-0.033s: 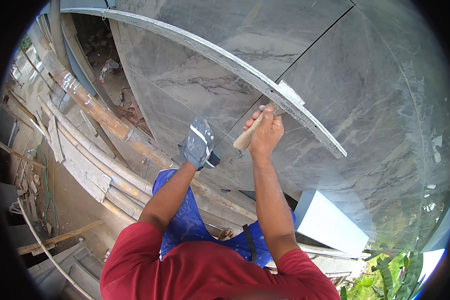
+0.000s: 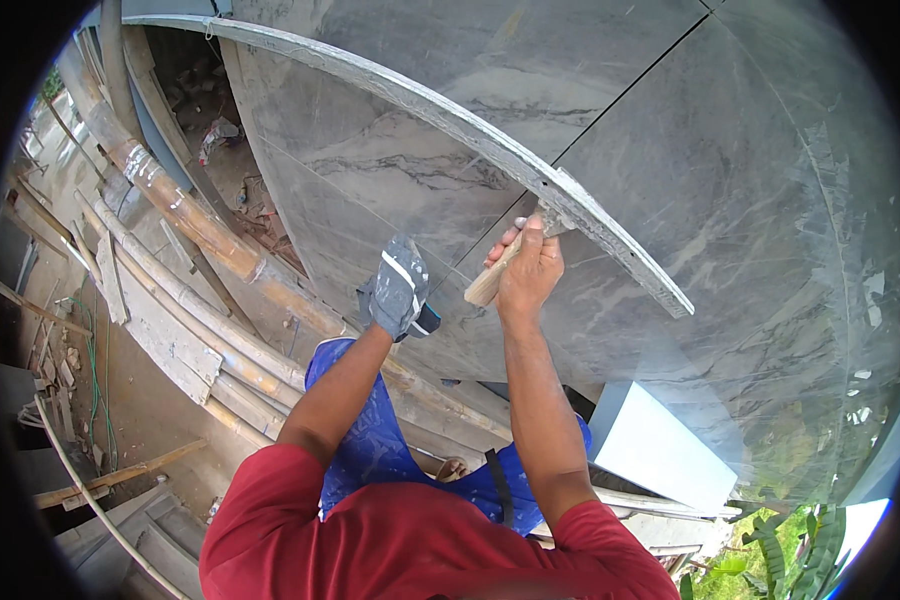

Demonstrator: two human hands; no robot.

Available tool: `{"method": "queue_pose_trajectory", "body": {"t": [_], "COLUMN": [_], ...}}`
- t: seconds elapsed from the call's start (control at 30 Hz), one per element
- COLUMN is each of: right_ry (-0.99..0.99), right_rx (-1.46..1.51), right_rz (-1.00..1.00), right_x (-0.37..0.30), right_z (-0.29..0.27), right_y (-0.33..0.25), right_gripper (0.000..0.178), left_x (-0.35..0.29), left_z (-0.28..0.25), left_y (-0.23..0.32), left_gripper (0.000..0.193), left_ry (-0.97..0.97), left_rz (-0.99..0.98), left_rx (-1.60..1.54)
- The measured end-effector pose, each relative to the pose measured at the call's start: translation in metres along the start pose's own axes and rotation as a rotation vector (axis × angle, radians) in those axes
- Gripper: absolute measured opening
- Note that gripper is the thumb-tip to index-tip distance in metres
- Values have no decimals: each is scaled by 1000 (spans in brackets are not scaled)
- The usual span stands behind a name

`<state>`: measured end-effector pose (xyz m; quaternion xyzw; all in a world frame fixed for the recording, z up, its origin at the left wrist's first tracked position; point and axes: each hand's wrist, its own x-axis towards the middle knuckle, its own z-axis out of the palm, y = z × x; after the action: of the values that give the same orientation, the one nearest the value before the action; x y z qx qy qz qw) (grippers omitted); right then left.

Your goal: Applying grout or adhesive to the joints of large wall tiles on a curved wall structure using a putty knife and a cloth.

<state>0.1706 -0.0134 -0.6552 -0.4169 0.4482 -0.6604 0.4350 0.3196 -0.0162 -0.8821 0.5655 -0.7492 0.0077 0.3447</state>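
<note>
**One wooden-handled tool up against the strip, two hands, slip risk at the edge**

My right hand (image 2: 532,270) is closed round the handle of the wooden-handled tool (image 2: 483,287). Butt end points down toward me; the head is at the lower edge of the long grey-white strip (image 2: 420,105), looks touching, but my fingers hide part of it. Tool is just beside the black seam (image 2: 625,95) in the marbled grey panels (image 2: 660,230).

My left hand (image 2: 398,290), in a grey glove, is in front of the panels, lower and left of the tool. Can't tell if it grasps anything or presses on the stone. It's clear of the strip.

Risks, my read:
- Strip shift: neither hand visibly holds it. A hard sideways push from the tool could swing its lower right end. Can't see what fixes it there.
- Scratched face: if the head skids off the strip edge, it likely drags across polished stone.
- Dropped tool: right hand is bare; a dusty or damp handle could twist out and fall toward the bamboo poles (image 2: 185,205).
- Pinch: fingers sit close to the strip, so a sudden slip could bring knuckles into it.
</note>
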Motion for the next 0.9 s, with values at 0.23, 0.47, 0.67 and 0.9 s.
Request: {"method": "queue_pose_trajectory", "body": {"t": [0.23,0.47,0.67,0.9], "right_ry": [-82,48,-12,-62], "right_rx": [5,-196,-340,-270], "right_rz": [-139,336,507,432], "right_x": [9,-46,-92,-76], "right_z": [-9,-48,-72,-41], "right_y": [11,142,191,213], "right_gripper": [28,34,39,40], "left_x": [8,7,10,7], "left_z": [-13,-23,-26,-25], "left_y": [12,4,-8,-16], "left_gripper": [32,24,21,16], "left_ry": [60,213,49,94], "left_rz": [-64,-29,-142,-151], "left_rx": [-35,3,89,19]}}
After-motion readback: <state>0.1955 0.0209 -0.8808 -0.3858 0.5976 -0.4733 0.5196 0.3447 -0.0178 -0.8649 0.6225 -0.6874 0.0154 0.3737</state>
